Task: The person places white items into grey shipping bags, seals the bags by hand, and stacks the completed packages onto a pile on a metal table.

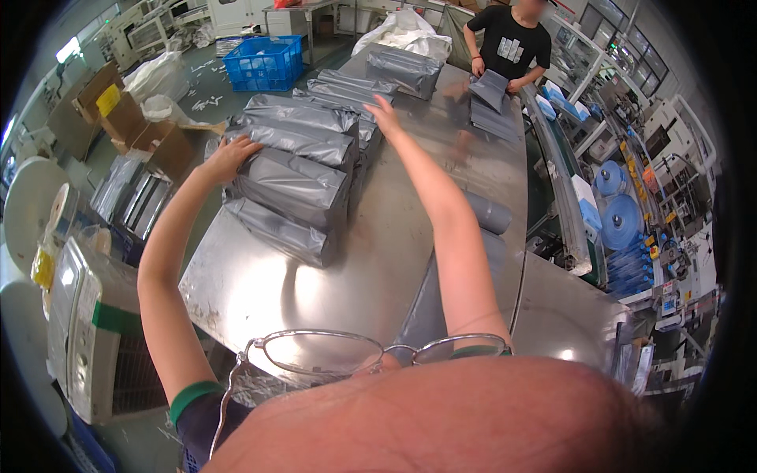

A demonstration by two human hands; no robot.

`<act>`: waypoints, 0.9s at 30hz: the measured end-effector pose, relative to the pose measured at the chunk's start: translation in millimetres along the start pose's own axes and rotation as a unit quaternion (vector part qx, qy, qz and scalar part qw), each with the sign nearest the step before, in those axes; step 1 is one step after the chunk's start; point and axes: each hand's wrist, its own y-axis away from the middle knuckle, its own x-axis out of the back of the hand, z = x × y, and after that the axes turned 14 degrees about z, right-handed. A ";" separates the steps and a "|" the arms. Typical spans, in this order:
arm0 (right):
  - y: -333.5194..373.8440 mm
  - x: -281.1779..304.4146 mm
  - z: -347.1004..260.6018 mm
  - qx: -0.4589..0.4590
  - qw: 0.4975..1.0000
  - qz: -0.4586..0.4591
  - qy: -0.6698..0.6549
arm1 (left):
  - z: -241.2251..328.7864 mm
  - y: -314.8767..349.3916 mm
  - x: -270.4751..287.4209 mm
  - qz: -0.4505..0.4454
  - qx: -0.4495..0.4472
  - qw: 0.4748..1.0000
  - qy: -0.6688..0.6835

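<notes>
Several long grey plastic bundles [292, 185] lie piled side by side on the left part of the metal table [378, 236]. My left hand [229, 158] rests at the left end of the pile, its fingers laid over the top of a bundle and touching the film. Beyond the pile's right end is my right hand [384, 118], fingers stretched apart and holding nothing, close to a farther grey bundle [347, 91]. Another grey bundle [404, 72] stands at the table's far end. Under my right forearm lie a grey roll [486, 213] and flat grey film [426, 303].
Across the table a person [512, 47] in a black shirt handles grey bags [493, 106]. To the right runs a conveyor [560, 181] with blue reels [621, 221]. A blue crate [262, 63], cardboard boxes [130, 118] and a white machine housing [87, 323] stand left.
</notes>
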 end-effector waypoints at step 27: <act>16.1 -67.1 -32.1 0.114 0.894 -0.313 0.300 | 108.6 90.3 -64.6 0.366 0.248 0.895 -0.062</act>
